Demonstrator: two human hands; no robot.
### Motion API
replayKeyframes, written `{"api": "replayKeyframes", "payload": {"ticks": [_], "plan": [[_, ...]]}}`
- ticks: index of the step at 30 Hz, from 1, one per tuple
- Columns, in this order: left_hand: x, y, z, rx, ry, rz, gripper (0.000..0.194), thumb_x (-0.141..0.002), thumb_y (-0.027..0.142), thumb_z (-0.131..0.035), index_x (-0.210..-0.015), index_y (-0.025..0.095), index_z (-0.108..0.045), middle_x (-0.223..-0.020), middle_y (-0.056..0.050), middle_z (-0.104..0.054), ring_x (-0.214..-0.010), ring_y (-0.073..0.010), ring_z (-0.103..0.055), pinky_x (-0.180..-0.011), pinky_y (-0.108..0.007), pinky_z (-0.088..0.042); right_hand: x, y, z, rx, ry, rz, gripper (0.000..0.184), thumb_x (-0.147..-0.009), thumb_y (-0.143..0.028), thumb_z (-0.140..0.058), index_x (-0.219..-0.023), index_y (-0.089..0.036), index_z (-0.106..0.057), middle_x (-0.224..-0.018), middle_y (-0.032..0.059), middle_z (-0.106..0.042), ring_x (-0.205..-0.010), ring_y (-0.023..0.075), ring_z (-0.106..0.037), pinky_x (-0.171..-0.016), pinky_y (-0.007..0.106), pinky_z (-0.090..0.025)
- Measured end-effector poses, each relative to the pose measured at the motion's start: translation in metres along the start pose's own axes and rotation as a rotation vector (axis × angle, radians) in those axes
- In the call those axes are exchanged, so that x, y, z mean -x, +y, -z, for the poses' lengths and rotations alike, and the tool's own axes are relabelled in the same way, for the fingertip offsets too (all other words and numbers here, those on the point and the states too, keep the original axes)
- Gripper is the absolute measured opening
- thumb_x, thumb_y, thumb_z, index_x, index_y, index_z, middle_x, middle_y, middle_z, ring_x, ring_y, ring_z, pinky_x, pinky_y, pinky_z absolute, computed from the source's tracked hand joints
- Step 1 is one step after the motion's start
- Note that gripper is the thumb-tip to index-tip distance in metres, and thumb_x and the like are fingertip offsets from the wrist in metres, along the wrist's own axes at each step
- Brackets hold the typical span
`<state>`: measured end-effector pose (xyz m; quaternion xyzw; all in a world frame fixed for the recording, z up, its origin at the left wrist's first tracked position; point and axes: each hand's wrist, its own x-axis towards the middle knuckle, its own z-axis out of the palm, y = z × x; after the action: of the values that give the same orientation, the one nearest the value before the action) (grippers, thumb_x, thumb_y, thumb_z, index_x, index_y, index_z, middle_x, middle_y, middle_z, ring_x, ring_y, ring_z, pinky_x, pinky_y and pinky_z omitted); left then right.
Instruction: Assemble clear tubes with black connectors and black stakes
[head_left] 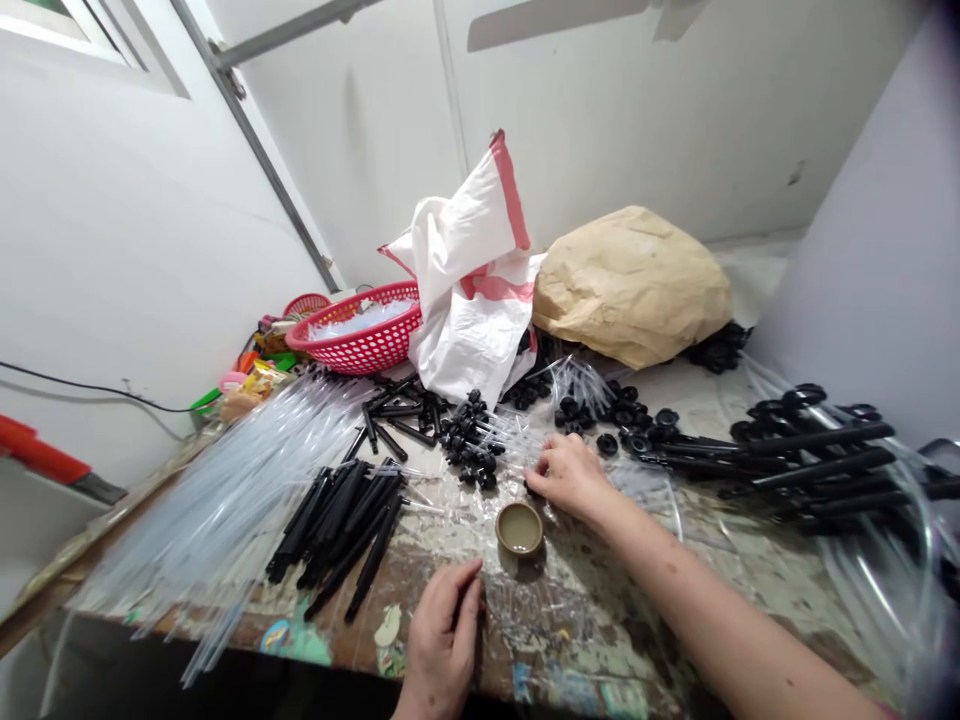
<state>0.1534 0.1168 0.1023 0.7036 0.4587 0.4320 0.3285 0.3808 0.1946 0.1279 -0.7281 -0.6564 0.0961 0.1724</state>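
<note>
My left hand rests near the front edge of the table, its fingers curled together; what is in them, if anything, is hidden. Farther forward, my right hand reaches down to the tabletop with its fingers pinched, and a small dark piece shows at the fingertips, too small to name. Between the hands stands a small round bowl of cloudy liquid. Left of my right hand lies a cluster of small black plastic fittings with thin clear stems. A bundle of black tubes lies left of the bowl.
Long clear plastic tubes cover the table's left side. Behind are a red perforated basket, a white sack and a brown paper bundle. Black rods with round ends and clear tubing are piled at the right.
</note>
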Motion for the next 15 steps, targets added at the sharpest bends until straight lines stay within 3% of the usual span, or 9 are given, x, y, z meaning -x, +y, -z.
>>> {"api": "replayKeyframes", "payload": {"ticks": [4, 8, 12, 15], "plan": [[-0.001, -0.001, 0.000, 0.006, -0.005, -0.001, 0.021, -0.080, 0.023, -0.059, -0.097, 0.022, -0.070, -0.089, -0.010, -0.068, -0.083, -0.0230, -0.062, -0.078, -0.033, -0.048, 0.004, 0.006, 0.007, 0.014, 0.018, -0.036, 0.036, -0.085, -0.042, -0.045, -0.071, -0.022, -0.071, -0.092, 0.0069, -0.063, -0.088, 0.0225, -0.048, -0.073, 0.033, -0.033], [-0.001, -0.002, 0.000, 0.036, -0.013, -0.013, 0.020, -0.078, 0.023, -0.061, -0.096, 0.022, -0.070, -0.089, -0.010, -0.069, -0.085, -0.0239, -0.062, -0.079, -0.034, -0.048, 0.010, 0.000, 0.001, 0.041, 0.007, -0.017, 0.036, -0.078, -0.052, -0.052, -0.075, -0.022, -0.071, -0.092, 0.0079, -0.063, -0.091, 0.0241, -0.048, -0.075, 0.034, -0.033], [0.000, -0.004, 0.001, 0.037, -0.032, -0.043, 0.021, -0.080, 0.020, -0.058, -0.098, 0.022, -0.069, -0.089, -0.010, -0.068, -0.084, -0.0230, -0.061, -0.078, -0.034, -0.048, 0.013, 0.003, 0.004, 0.092, 0.000, -0.047, 0.026, -0.076, -0.041, -0.054, -0.074, -0.020, -0.070, -0.092, 0.0089, -0.063, -0.092, 0.0252, -0.050, -0.072, 0.033, -0.033], [0.002, -0.006, 0.003, 0.049, -0.064, -0.058, 0.023, -0.082, 0.018, -0.056, -0.101, 0.022, -0.067, -0.090, -0.010, -0.067, -0.084, -0.0222, -0.061, -0.078, -0.033, -0.047, 0.010, 0.012, 0.020, 0.122, 0.015, -0.107, 0.027, -0.079, -0.035, -0.047, -0.076, -0.019, -0.068, -0.091, 0.0101, -0.064, -0.087, 0.0240, -0.054, -0.066, 0.031, -0.034]]}}
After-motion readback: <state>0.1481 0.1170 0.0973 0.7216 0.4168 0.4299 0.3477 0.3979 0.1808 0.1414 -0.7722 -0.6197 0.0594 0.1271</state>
